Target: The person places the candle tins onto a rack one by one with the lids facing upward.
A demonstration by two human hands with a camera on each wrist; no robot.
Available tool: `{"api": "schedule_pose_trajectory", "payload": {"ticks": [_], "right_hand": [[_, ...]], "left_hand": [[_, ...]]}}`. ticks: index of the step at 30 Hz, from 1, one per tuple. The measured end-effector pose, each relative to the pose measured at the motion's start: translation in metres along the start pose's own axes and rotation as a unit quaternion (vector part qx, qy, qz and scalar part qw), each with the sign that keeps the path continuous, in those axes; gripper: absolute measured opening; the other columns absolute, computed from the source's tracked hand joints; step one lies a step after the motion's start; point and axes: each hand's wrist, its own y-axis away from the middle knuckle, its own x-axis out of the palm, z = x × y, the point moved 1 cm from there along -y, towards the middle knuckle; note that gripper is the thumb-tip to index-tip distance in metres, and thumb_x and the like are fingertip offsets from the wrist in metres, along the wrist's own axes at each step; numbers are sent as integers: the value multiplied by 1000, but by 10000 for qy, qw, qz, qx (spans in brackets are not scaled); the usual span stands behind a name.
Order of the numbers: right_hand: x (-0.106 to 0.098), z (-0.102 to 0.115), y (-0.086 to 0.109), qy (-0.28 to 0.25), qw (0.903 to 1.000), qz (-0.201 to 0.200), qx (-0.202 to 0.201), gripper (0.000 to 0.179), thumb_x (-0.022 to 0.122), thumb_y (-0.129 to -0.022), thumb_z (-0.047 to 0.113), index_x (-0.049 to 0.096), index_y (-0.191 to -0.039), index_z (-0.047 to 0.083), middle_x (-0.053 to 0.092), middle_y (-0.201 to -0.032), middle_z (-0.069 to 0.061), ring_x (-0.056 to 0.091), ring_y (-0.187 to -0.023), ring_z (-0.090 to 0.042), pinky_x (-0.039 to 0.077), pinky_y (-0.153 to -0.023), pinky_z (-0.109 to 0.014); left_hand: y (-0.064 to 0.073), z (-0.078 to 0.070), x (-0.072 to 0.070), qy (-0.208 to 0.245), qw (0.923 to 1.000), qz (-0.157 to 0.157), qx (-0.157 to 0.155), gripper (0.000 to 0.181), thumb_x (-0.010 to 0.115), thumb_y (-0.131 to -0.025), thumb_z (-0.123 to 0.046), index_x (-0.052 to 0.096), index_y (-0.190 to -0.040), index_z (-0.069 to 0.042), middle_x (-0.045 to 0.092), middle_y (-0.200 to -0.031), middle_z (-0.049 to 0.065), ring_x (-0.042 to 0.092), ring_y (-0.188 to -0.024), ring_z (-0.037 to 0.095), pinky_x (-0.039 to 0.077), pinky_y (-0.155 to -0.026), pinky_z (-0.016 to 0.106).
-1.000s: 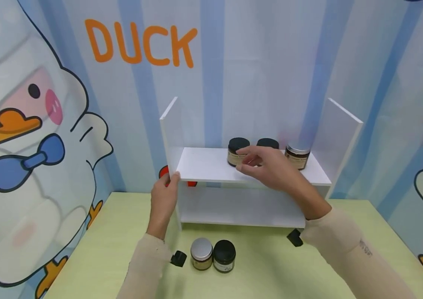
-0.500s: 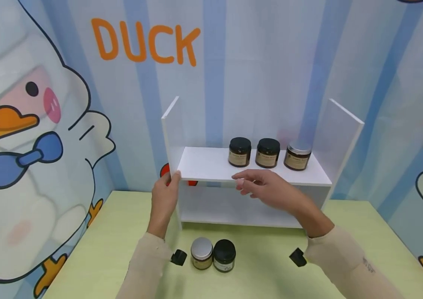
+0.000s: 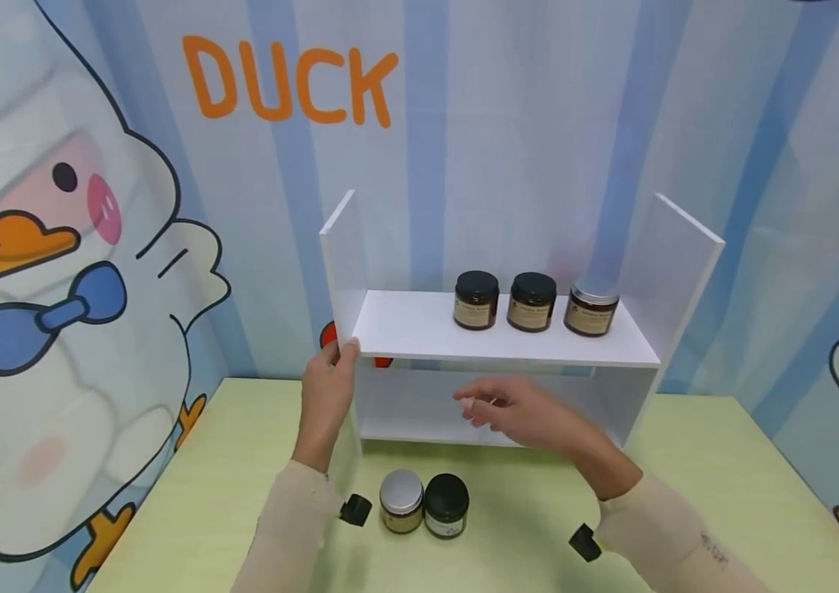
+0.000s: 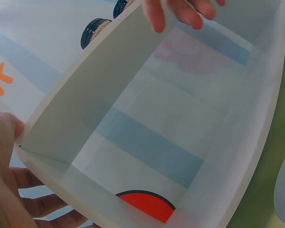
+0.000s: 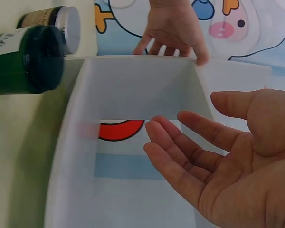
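My left hand (image 3: pixel 325 399) grips the left side panel of a white two-tier shelf (image 3: pixel 412 329). In the left wrist view its thumb lies near the panel's front edge and its fingers (image 4: pixel 47 204) pass behind. My right hand (image 3: pixel 523 412) is in front of the lower tier, holding nothing; the right wrist view shows its fingers (image 5: pixel 175 171) relaxed and spread. On the upper tier stand two black-lidded jars (image 3: pixel 475 301) (image 3: pixel 533 302) and a silver-lidded jar (image 3: pixel 591 309) to their right. Another silver-lidded jar (image 3: pixel 401 502) and a black-lidded jar (image 3: pixel 446 506) stand side by side before the shelf.
The shelf stands on a pale green table (image 3: pixel 523 527), its right side panel (image 3: pixel 674 272) rising above the upper tier. Close behind hangs a blue striped backdrop (image 3: pixel 508 148) with cartoon ducks. The lower tier shows the backdrop through its open back.
My right hand has drawn back from the jars on the upper tier and dropped down to the front of the lower tier. The left hand keeps its hold on the side panel.
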Motion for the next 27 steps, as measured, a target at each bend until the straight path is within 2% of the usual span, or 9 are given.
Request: {"api": "schedule_pose_trajectory", "payload": {"ticks": [5, 8, 15, 19, 24, 27], "right_hand": [[15, -15, -3, 47, 10000, 61, -50, 39, 51, -107, 30, 63, -138, 10, 70, -111, -7, 69, -102, -23, 55, -83, -38], [22, -23, -2, -156, 9998, 97, 45, 39, 52, -107, 30, 63, -138, 8, 70, -113, -9, 68, -103, -24, 55, -87, -39], [35, -31, 0, -209, 9996, 164, 60, 41, 60, -103, 34, 65, -136, 10, 70, -119, -5, 66, -104, -20, 54, -85, -40], [44, -34, 3, -354, 9988, 305, 137, 44, 65, -100, 32, 63, -137, 9, 69, -119, -7, 68, -104, -21, 56, -84, -38], [53, -33, 8, -558, 9965, 506, 354, 51, 71, -96, 32, 59, -140, 10, 66, -122, -10, 66, -111, -28, 55, -87, -41], [60, -34, 10, -491, 9962, 598, 394, 56, 75, -93, 33, 58, -142, 13, 63, -128, -12, 62, -117, -33, 53, -90, -44]], "left_hand": [[0, 1, -2, 33, 10000, 20, -45, 60, 45, -102, -55, 56, -142, -11, 58, -137, 10, 53, -118, 31, 45, -102, 58], [1, 0, -2, 63, 9999, 41, -73, 60, 45, -102, -54, 55, -143, -11, 57, -138, 10, 53, -119, 31, 45, -102, 58], [2, -1, -3, 135, 9999, 58, -33, 58, 45, -103, -54, 56, -142, -12, 58, -135, 9, 52, -118, 30, 44, -102, 57], [2, -2, -3, 164, 9998, 57, -7, 58, 46, -102, -53, 57, -141, -12, 59, -135, 8, 52, -118, 30, 44, -102, 57], [2, -3, -4, 139, 9999, 11, 30, 57, 46, -102, -52, 59, -139, -10, 60, -134, 10, 53, -118, 31, 44, -102, 56], [3, -3, -4, 128, 9999, 13, 20, 56, 47, -102, -51, 59, -139, -11, 60, -135, 10, 53, -118, 31, 45, -102, 57]]}}
